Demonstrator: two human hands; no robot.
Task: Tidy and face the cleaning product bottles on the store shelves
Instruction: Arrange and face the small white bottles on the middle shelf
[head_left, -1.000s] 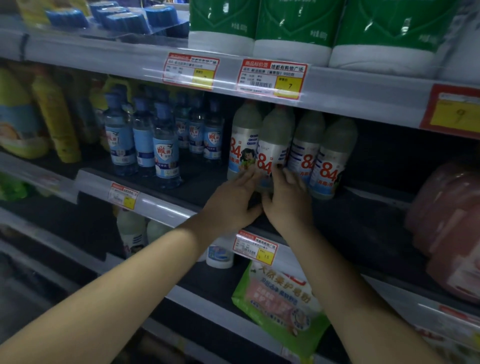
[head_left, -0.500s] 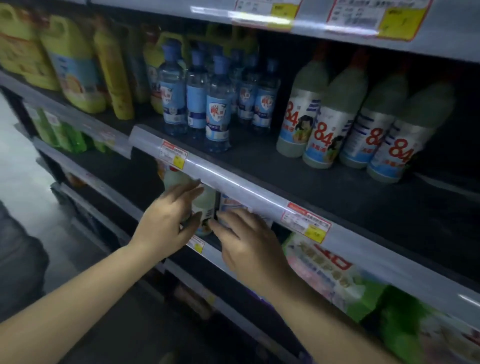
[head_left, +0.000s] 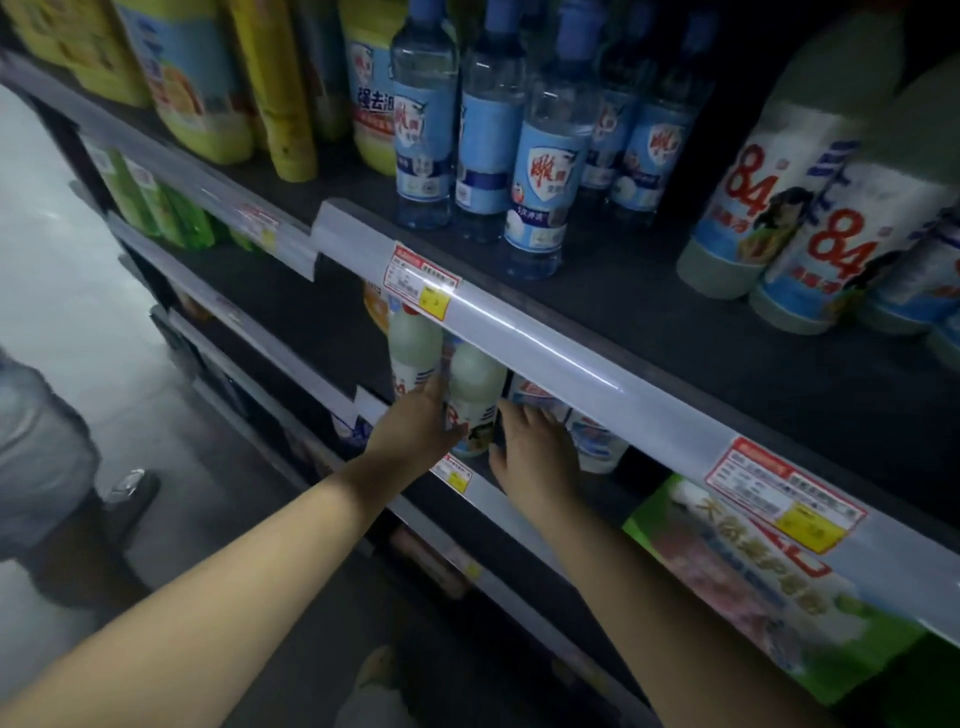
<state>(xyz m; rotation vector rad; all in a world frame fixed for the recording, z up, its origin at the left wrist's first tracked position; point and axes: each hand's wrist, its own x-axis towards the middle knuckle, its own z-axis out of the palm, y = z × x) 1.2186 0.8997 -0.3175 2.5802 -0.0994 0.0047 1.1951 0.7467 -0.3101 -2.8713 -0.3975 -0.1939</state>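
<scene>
- Left hand (head_left: 415, 431) reaches under the shelf rail (head_left: 545, 358), fingers straight, touching a pale white bottle (head_left: 475, 384) on the lower shelf.
- Right hand (head_left: 535, 447), fingers loosely spread, rests on a neighbouring blue-labelled bottle (head_left: 597, 447); whether it grips is unclear.

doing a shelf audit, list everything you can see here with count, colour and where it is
clear bottles: at least six, blue labels, upper shelf middle
84 bottles: at least three, whitish, upper shelf right
yellow jugs: several, yellow, upper shelf left
small white bottles: at least three, lower shelf under the rail
green bottles: several, lower shelf far left
green bag: one, lower shelf right
price tags: several, red and yellow, on shelf rails
bystander: one, grey clothing, far left
left hand: touching a small white bottle
right hand: fingers spread, reaching toward the neighbouring bottles
</scene>
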